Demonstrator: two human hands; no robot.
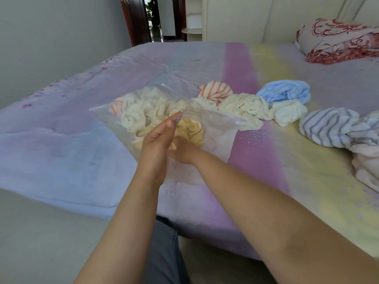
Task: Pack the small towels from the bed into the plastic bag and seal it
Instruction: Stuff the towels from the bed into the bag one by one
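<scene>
My left hand (158, 138) pinches the plastic bag (213, 128) rim, holding its mouth up. Right hand (182, 151) sits inside, grip unclear, pushing towels down. Loose towels (246, 106) lie just right of the bag.

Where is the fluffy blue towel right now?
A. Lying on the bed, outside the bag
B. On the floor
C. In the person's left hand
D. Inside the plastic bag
A, the blue towel lies on the bed to the right of the plastic bag, untouched by either hand.
</scene>
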